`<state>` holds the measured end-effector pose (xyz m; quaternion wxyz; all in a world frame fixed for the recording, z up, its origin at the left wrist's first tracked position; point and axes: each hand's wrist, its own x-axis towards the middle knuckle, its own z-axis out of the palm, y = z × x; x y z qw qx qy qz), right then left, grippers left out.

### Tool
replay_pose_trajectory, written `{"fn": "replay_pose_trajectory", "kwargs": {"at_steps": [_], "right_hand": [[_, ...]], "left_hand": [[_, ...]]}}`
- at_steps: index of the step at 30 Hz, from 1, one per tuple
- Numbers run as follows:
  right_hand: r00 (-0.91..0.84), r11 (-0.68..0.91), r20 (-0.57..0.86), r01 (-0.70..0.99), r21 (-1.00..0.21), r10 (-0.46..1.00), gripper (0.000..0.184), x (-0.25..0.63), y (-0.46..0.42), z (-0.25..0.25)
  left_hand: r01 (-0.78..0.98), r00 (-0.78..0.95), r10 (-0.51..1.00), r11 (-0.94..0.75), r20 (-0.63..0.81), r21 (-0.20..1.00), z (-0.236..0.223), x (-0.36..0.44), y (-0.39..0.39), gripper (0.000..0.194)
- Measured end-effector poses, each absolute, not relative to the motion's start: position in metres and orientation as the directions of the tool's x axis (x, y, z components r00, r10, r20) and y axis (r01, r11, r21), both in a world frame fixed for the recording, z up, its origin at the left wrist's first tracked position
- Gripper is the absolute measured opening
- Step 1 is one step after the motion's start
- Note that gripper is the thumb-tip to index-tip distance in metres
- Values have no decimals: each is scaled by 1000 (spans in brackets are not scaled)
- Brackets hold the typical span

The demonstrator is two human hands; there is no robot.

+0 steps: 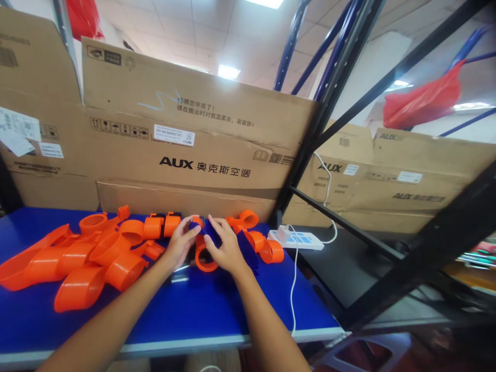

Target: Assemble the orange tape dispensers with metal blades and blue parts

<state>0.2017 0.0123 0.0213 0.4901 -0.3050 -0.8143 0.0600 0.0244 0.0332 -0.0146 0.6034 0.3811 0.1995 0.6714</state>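
Observation:
In the head view, my left hand (181, 242) is closed, its thumb and fingers pinching the upper part of an orange plastic ring piece (206, 265). The ring's round opening hangs below, between my hands. My right hand (227, 249) is closed around a dark blue piece (211, 231) that lies against the orange part. My fingers partly hide where the two meet. Just behind my left hand stand two orange rings with black parts (154, 227). Beyond my right hand more orange rings (248, 219) lie beside a dark blue bundle (246, 250).
A heap of orange plastic pieces (83, 256) covers the left of the blue tabletop (186, 315). A white power strip (306, 239) with a cable lies at the right, near a black rack post (298, 170). Large cardboard (217, 139) walls off the back.

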Motion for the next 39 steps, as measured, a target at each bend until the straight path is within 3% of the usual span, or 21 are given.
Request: {"fn": "replay_pose_trajectory", "kwargs": {"at_steps": [17,24,31,35,39], "right_hand": [[-354,763,683,406,-503,639,45,203,17,21],[-300,720,668,439,-537,681,50,205,16,23],[-338,731,724,597,-330,602,68,209,13,26],[-371,726,755,659,-197,541,70,208,12,26],[-385,727,765,669,-155,517,70,208,12,25]], "left_hand": [[-654,1,951,-234,311,719,-11,23,30,44],[-650,27,930,-261,366,714,-1,15,26,61],[-593,-7,924,-311,382,743,-3,18,28,54],[-557,-41,922,-341,385,757,-5,21,28,58],[-556,-46,921,-346,387,756,-2,21,26,56]]}}
